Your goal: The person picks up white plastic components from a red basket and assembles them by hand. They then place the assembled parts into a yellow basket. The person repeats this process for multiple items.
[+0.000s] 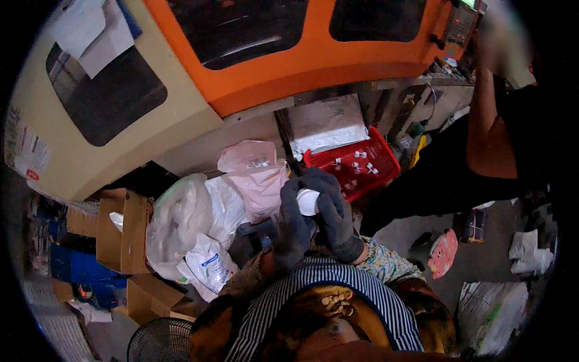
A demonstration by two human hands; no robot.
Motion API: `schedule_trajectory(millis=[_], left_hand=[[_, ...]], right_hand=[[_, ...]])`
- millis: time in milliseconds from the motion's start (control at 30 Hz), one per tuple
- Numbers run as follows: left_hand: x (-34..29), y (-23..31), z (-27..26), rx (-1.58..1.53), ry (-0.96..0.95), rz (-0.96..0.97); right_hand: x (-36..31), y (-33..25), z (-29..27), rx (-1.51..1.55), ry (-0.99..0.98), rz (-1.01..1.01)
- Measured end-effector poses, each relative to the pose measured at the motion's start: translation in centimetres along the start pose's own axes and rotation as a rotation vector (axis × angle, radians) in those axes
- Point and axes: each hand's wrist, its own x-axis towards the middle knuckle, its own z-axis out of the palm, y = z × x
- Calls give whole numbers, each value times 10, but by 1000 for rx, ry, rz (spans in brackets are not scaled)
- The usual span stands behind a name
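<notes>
Both my hands wear dark grey gloves and are held together in front of my chest. Between them is a small white rounded piece, smooth and cup-like; its exact kind does not show. My left hand closes on its left side, while my right hand curls round it from the right and above. The fingers partly cover the piece. Just beyond my hands stands a red tray with several small white plastic parts in it. A pink bag lies to the left of my hands.
Ahead is a large orange and cream machine. White sacks, a clear plastic bag, cardboard boxes and a fan crowd the left. Another person in dark clothes stands close on the right, near a pink-patterned object.
</notes>
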Motion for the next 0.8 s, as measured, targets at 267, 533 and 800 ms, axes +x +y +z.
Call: schedule_trajectory(millis=[267,533,800], left_hand=[[-7,31,6,-459,-105,-90],[-10,32,4,67,-82,170],[1,33,-7,72,-88,460]], right_hand=[[-3,2,8,-93,-43,1],[-12,13,8,64,-40,77],[-4,-1,33,451,-99,182]])
